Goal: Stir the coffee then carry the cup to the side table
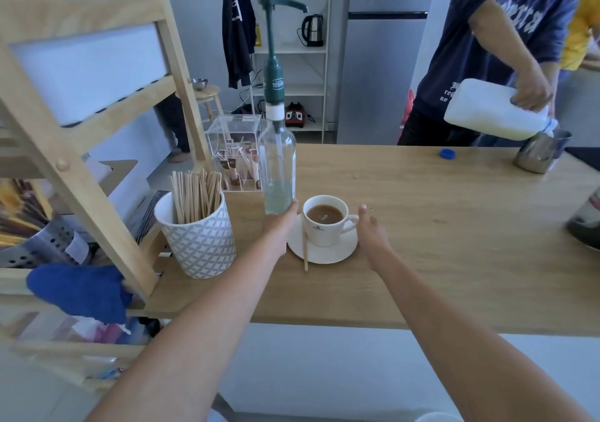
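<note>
Head view. A glazed white ceramic coffee cup, round with a loop handle facing right and filled with light-brown coffee, stands on a round white saucer on the wood-grain counter. A flat wooden stir stick lies across the saucer's left rim, its near end on the counter. The left hand and right hand flank the saucer with fingers extended at its edges; whether they grip it cannot be told. A clear glass pump bottle stands just behind the left hand. A patterned ceramic holder contains wooden sticks.
</note>
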Available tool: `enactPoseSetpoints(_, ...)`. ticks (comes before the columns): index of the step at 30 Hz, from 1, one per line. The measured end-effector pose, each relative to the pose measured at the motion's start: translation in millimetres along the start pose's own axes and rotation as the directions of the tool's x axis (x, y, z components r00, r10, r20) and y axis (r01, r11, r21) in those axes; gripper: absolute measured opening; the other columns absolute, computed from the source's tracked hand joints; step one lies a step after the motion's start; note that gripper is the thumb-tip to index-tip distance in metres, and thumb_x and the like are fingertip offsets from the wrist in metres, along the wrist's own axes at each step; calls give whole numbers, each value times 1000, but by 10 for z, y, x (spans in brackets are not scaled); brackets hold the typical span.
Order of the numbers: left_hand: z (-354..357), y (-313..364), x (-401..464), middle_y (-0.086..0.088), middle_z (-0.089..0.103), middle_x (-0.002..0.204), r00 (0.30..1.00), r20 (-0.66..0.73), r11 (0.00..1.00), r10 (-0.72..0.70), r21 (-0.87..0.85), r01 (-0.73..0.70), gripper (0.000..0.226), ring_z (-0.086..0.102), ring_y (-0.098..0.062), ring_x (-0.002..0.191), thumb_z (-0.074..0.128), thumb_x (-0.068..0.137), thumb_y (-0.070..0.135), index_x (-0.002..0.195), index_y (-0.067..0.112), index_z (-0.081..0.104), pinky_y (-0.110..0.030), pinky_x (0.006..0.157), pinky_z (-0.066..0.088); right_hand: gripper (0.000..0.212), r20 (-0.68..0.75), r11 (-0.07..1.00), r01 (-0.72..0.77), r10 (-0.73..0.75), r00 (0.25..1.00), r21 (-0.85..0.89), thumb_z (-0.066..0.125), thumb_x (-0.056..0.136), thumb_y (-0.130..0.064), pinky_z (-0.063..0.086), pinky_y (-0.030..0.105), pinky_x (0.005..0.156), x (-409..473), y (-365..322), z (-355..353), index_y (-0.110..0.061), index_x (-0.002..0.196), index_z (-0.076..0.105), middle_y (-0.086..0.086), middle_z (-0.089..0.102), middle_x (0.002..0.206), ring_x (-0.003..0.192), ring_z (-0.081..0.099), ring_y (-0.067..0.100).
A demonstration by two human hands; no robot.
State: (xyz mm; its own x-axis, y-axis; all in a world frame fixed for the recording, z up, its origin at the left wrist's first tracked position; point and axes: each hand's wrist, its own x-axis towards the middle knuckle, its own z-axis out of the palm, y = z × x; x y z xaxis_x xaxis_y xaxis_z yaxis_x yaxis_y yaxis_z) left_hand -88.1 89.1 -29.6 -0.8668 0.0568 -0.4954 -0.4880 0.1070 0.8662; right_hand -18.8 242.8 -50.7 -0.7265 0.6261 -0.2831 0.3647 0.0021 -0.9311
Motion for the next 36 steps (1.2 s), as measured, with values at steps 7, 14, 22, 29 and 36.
enactPoseSetpoints(7, 37, 8, -43, -5, 57, 130, 999, 1, 992, 34, -126, -33, 77, 54, -19, 108, 21, 93, 69, 141, 17, 49, -32, 85, 42, 54, 4, 976, 175, -176, 984, -128, 23, 96, -51, 36, 36, 87, 13, -51, -61, -15, 128, 48, 11, 56, 120, 108, 50, 26)
enactPoseSetpoints(14, 117, 6, -62, -9, 46, 146, 991, 133, 969, 27, -248, 6, 82, 42, -29, 133, 16, 90, 73, 139, 18, 53, -41, 102, 40, 47, 149, 981, 113, -90, 985, -157, 22, 96, -53, 36, 29, 56, 100, -30, -4, -16, 115, 42, 8, 51, 86, 74, 48, 22)
enactPoseSetpoints(22, 191, -13, -76, -11, 54, 139, 990, 135, 960, 47, -280, -7, 85, 49, -28, 125, 14, 89, 75, 139, 17, 52, -40, 100, 43, 41, 228, 993, 120, -115, 967, -7, 27, 100, -39, 32, 22, 43, 129, -3, -13, -14, 72, 46, 6, 44, 60, 46, 39, 15)
enactPoseSetpoints(29, 210, 44, -167, -8, 59, 123, 991, 120, 970, 63, -243, -33, 90, 50, -28, 124, 10, 87, 77, 130, 15, 59, -41, 104, 42, 39, 283, 991, 128, -111, 953, -40, 28, 100, -40, 32, 23, 45, 78, -92, -43, -16, 73, 46, 5, 42, 60, 47, 37, 16)
enactPoseSetpoints(36, 78, 372, -395, -9, 61, 95, 985, 134, 970, 110, -230, -77, 81, 56, -24, 98, 10, 87, 76, 86, 16, 65, -39, 94, 46, 41, 311, 985, 170, -149, 939, -41, 31, 97, -44, 33, 24, 46, -42, -433, -90, -14, 76, 48, 4, 44, 60, 48, 37, 15)
